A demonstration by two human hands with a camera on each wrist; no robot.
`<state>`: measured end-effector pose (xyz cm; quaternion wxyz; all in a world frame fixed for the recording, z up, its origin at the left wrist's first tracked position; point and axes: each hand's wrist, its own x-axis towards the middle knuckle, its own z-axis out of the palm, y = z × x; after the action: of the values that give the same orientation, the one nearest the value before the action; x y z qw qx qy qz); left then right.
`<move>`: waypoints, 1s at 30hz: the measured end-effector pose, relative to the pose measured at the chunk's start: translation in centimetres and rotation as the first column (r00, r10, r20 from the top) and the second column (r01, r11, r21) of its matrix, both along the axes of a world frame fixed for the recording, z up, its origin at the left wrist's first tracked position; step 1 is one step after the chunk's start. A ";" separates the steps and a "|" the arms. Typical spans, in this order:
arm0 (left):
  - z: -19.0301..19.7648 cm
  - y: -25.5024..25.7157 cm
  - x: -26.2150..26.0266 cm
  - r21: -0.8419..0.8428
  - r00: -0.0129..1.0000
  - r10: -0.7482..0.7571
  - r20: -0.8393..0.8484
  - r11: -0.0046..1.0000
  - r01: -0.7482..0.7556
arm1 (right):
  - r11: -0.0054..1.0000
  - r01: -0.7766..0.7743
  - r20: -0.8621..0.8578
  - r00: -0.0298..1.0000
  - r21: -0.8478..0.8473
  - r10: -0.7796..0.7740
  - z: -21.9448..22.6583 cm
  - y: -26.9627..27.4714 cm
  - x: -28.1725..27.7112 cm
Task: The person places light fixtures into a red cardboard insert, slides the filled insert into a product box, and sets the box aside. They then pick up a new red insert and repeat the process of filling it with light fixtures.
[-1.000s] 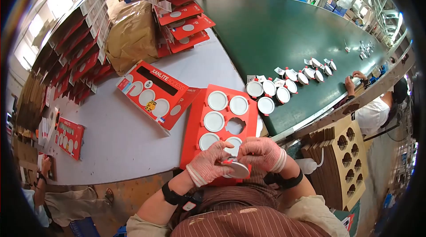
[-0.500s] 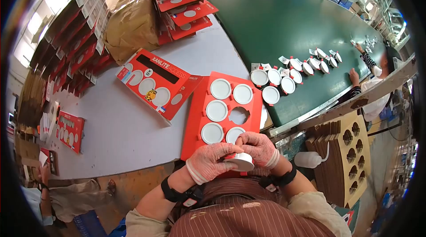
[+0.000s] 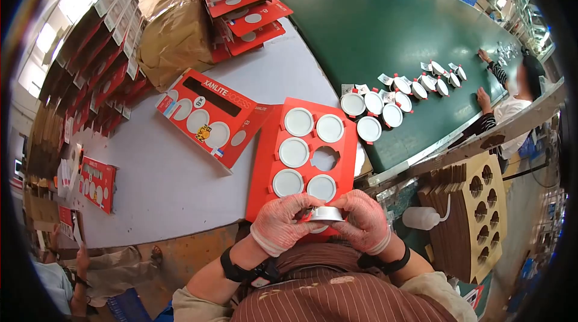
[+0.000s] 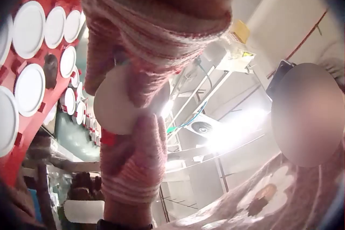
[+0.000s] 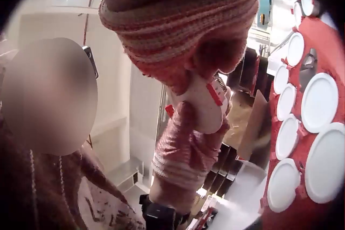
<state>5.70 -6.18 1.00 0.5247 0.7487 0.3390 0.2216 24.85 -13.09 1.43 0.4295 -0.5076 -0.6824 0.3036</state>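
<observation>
Over the near edge of a red insert board [image 3: 265, 182], both gloved hands hold one round downlight [image 3: 326, 214] with a white face and red clips. My left hand [image 3: 280, 224] pinches its left edge, while my right hand [image 3: 365, 222] grips the right edge. The downlight stands almost edge-on, its silvery side showing in the head view. In the left wrist view, fingers and thumbs press on the pale disc [image 4: 114, 103] from both sides. Several white downlights [image 3: 294, 152] fill round cut-outs in the board, and one cut-out [image 3: 325, 159] in the right column holds none.
A red printed box [image 3: 208, 118] lies left of the board. Several loose downlights [image 3: 369, 129] sit on the green table [image 3: 361, 27]. Stacked red boxes [image 3: 253, 19] stand behind, brown card inserts [image 3: 484, 213] and a white bottle [image 3: 421, 218] at right. Other people work at both sides.
The downlight has turned from its tilted white face to nearly edge-on. My right hand has shifted from its top to its right edge. The person at left has moved an arm inward.
</observation>
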 end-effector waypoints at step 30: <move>-1.3 1.5 0.7 -0.149 0.952 -0.021 0.306 0.986 0.070 | 0.992 0.123 0.067 0.990 0.018 -0.124 0.7 1.0 0.3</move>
<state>6.38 -4.66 -0.33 0.6331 0.6695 0.2535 0.2943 25.11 -12.08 2.15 0.4277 -0.5560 -0.6658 0.2543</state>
